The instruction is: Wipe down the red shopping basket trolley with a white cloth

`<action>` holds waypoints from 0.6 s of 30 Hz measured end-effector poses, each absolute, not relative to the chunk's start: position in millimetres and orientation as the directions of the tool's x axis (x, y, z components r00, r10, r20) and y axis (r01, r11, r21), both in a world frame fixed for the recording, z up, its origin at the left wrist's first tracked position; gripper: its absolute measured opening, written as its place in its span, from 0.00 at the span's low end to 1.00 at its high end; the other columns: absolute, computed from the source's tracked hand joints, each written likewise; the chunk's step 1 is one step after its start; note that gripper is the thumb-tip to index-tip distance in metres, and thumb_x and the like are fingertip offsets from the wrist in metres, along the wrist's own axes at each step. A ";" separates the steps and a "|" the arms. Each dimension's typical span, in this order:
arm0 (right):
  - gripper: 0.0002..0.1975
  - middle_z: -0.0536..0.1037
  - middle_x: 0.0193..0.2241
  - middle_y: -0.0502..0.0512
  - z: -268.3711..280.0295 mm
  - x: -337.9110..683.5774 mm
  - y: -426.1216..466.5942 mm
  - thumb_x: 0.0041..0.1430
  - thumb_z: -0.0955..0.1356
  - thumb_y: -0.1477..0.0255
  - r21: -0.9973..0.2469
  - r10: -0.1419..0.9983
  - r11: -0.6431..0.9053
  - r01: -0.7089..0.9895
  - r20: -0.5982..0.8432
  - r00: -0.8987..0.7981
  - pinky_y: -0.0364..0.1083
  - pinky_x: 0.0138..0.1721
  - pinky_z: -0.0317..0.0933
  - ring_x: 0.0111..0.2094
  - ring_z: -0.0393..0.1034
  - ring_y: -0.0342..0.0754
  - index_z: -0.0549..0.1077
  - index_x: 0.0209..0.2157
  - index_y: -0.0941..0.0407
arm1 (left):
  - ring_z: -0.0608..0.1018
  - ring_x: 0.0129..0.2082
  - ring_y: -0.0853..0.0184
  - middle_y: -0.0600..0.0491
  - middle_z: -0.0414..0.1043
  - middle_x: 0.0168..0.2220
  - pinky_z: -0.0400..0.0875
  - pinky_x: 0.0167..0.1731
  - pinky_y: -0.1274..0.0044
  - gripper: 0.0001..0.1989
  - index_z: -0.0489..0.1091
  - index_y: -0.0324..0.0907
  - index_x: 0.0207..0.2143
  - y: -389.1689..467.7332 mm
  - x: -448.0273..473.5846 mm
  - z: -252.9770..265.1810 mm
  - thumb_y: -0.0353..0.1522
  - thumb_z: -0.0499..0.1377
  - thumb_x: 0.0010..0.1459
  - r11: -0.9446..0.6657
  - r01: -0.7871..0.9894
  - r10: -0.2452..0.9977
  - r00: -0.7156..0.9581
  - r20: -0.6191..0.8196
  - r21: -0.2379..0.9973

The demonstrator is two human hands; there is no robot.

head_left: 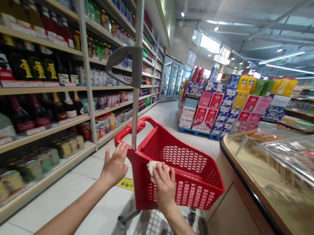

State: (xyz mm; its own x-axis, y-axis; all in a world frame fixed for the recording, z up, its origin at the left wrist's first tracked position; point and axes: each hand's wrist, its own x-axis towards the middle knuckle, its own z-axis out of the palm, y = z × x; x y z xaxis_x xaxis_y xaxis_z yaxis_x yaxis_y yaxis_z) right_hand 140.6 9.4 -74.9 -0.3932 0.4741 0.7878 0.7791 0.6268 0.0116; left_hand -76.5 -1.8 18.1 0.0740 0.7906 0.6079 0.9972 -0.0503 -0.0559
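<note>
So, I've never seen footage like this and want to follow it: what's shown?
This one picture comes from a camera on a person's head, looking forward and down. There's no machine: the bare right hand holds a whitish, crumpled cloth against the side of a red plastic shopping cart; the bare left hand is at its red curved handle. Left, beige-edged shelves hold glass bottles and metal cans; right stands a brown-fronted counter.
</note>
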 end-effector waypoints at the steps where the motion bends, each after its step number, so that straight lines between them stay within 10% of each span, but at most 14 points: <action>1: 0.17 0.69 0.49 0.55 -80.2 138.5 9.9 0.58 0.57 0.78 0.018 0.472 0.629 0.777 0.785 -0.401 0.55 0.57 0.36 0.55 0.54 0.49 0.66 0.48 0.56 | 0.52 0.59 0.60 0.45 0.49 0.59 0.37 0.56 0.58 0.31 0.49 0.34 0.56 -2.0 -79.9 18.3 0.28 0.48 0.46 -0.051 0.997 0.805 0.078 0.587 -0.063; 18: 0.13 0.72 0.45 0.52 -92.3 91.4 20.2 0.59 0.59 0.74 0.198 0.372 0.778 0.596 0.619 -0.692 0.52 0.56 0.43 0.51 0.59 0.47 0.68 0.45 0.54 | 0.49 0.60 0.61 0.47 0.48 0.60 0.38 0.57 0.59 0.34 0.49 0.35 0.56 1.6 -90.2 33.5 0.24 0.48 0.42 -0.084 0.994 0.878 0.105 0.468 -0.067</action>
